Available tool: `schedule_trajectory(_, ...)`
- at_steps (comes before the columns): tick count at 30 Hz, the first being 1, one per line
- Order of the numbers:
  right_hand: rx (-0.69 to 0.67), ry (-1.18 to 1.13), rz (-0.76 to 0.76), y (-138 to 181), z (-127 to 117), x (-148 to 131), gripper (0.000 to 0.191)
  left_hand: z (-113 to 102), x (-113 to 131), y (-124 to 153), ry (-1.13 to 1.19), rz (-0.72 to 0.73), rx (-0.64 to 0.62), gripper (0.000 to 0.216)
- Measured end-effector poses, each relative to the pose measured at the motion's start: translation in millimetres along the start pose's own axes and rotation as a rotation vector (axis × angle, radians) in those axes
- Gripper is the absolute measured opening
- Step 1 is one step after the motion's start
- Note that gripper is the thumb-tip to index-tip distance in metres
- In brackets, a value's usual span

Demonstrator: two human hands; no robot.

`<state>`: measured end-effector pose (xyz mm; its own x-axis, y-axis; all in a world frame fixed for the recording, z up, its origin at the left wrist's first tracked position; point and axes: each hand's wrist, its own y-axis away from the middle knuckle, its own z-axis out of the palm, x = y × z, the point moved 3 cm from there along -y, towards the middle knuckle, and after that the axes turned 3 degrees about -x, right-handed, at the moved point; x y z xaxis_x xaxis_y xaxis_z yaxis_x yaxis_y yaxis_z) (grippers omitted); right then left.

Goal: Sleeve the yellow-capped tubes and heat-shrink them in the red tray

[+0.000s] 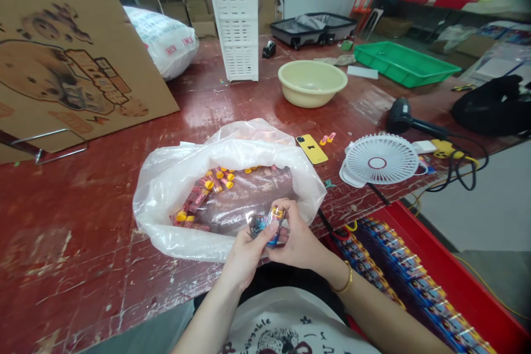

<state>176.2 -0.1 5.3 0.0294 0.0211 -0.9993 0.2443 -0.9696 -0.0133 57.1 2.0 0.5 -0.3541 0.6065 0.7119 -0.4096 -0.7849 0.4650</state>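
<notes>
A red, scuffed worktop (83,221) fills most of the view, with a printed cardboard box (62,50) leaning at its far left. Near the front edge sits a clear plastic bag (174,188), open at the top and full of small tubes with yellow caps (215,182). Beyond it stand a white crate stack (234,16), a cream bowl (312,83) and a green tray (404,63); a small white fan (379,163) and a yellow phone (312,149) lie to the right of the bag. At the bag's near rim, the left hand (244,257) and right hand (296,240) meet, fingers closed together around one small yellow-capped tube (271,222) in a shiny wrapper.
</notes>
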Motion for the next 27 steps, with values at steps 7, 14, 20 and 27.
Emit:
schedule_trajectory(7,0.007,-0.007,0.02,2.0,0.6,-1.8,0.063,0.2,-0.4,-0.6,0.008,-0.001,0.015,0.032)
schedule_trajectory(14,0.042,0.156,-0.043,0.7,-6.3,2.7,0.066,-1.8,0.3,0.7,-0.02,0.012,0.028,0.038)
schedule_trajectory(20,0.129,0.386,-0.17,11.8,-30.1,-0.8,0.065,-7.6,3.9,-0.7,-0.029,0.018,0.13,0.05)
schedule_trajectory(27,0.628,0.803,0.386,168.1,-167.1,43.2,0.061,-4.4,-4.2,-6.4,-0.187,0.11,0.176,0.054)
